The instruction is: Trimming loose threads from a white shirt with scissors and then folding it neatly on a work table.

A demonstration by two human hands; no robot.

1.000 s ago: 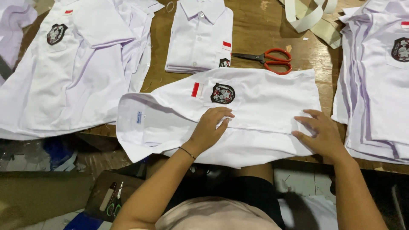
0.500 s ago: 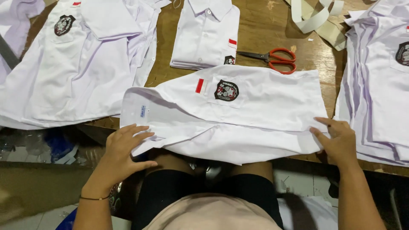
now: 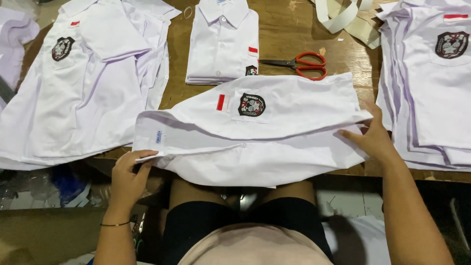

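Note:
A white school shirt (image 3: 274, 132) with a dark round badge and a red patch lies sideways over the near edge of the wooden table (image 3: 289, 39). Its lower half hangs past the edge above my lap. My left hand (image 3: 128, 175) pinches the collar end at the shirt's left. At the shirt's right end, my right hand (image 3: 374, 137) holds the hem, thumb on top of the cloth.
A folded white shirt (image 3: 223, 41) lies at the back centre. Red-handled scissors (image 3: 301, 65) lie just behind the held shirt. Spread shirts (image 3: 83, 93) lie in a pile on the left and stacked shirts (image 3: 431, 83) on the right. Pale strips (image 3: 343, 17) lie at the back.
My left hand came off the shirt's middle, dropped below the table edge, then took hold of the collar end. My right hand shifted to the hem at the right.

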